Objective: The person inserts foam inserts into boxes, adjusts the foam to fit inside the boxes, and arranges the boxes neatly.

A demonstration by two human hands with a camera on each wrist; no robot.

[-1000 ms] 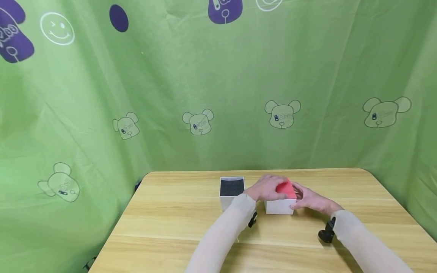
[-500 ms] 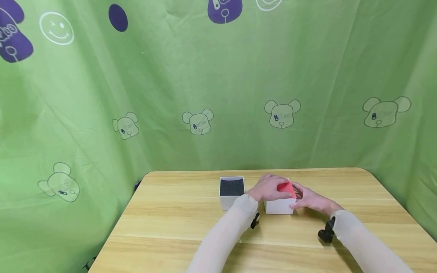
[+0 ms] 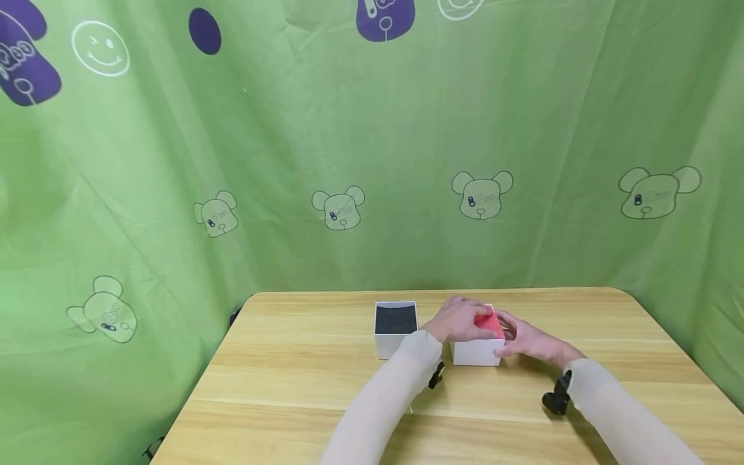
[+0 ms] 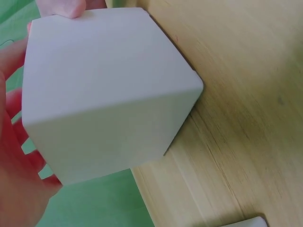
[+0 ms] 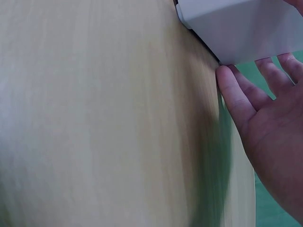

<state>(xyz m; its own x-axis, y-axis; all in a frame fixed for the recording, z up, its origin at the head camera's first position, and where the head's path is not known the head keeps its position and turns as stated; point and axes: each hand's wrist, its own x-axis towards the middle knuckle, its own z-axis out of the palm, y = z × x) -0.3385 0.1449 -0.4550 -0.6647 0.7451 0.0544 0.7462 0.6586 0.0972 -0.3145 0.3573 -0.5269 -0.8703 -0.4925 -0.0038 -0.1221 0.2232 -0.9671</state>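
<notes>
A white box (image 3: pixel 478 352) with a red insert (image 3: pixel 490 325) at its mouth stands on the table in the head view. My left hand (image 3: pixel 459 320) reaches over the box from the left, thumb and fingers spread across the insert and holding it at the opening. Its fingertips are partly hidden behind the rim. On the right side, my right hand (image 3: pixel 531 339) grips the box, the thumb at its near right corner. The left wrist view shows the box's outer walls (image 4: pixel 94 71) close up, and a corner of the box (image 5: pixel 236 28) appears in the right wrist view.
A second white box (image 3: pixel 388 345) with a dark grey inside (image 3: pixel 396 318) stands to the left of my left hand. Both stand on a wooden table (image 3: pixel 279 387). Behind it hangs a green curtain (image 3: pixel 407 129) printed with bear heads. A black wrist camera (image 3: pixel 557 399) sits under the right sleeve.
My left hand has shifted slightly to the right over the red insert. The insert sits a little lower, with more of the white rim showing. My right hand and the box have hardly moved.
</notes>
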